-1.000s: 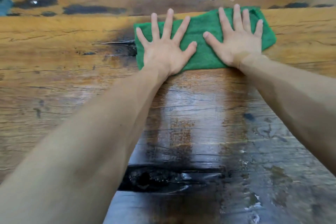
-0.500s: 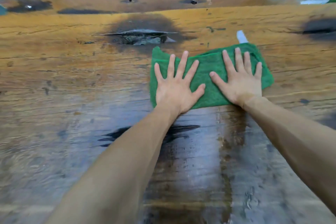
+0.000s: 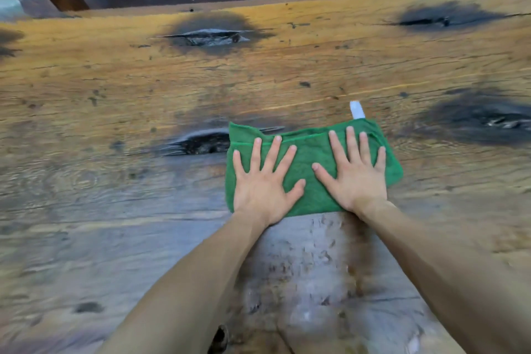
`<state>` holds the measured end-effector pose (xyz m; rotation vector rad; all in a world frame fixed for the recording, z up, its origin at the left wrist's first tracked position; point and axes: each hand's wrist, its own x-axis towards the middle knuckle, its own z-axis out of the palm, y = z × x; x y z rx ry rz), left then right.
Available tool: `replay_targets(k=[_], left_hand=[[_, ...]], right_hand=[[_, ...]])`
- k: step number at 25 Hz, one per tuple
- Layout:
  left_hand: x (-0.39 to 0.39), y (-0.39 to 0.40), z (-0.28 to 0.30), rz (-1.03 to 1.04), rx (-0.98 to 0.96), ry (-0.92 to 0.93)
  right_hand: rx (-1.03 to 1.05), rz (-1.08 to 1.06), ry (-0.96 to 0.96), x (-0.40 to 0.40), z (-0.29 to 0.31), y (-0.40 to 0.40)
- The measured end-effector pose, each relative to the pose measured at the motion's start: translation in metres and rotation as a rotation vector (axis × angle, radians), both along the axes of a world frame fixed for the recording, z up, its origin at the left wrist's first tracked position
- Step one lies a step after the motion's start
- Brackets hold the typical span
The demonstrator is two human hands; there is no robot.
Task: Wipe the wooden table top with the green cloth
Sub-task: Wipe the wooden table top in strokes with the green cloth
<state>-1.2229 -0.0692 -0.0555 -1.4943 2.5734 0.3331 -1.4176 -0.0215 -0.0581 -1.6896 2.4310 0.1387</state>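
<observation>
The left hand (image 3: pixel 263 191) and right hand (image 3: pixel 355 178) lie flat, fingers spread, pressing the folded green cloth (image 3: pixel 309 169) onto the wooden counter (image 3: pixel 115 89), grasping nothing. A white tag (image 3: pixel 357 109) sticks out at the cloth's far edge. The wood nearer the person looks wet, perhaps.
</observation>
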Motion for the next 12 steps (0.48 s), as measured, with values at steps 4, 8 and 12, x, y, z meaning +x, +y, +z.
replay_targets(k=[4, 8, 12], left_hand=[[0.022, 0.072, 0.004, 0.003, 0.011, -0.011], [0.037, 0.139, 0.008, 0.008, 0.021, -0.007], [0.047, 0.207, 0.009, 0.013, 0.008, 0.033]], right_hand=[[0.032, 0.008, -0.012, 0.020, 0.004, 0.069], [0.032, 0.016, -0.019, 0.036, 0.008, 0.133], [0.019, 0.040, -0.015, 0.043, 0.011, 0.198]])
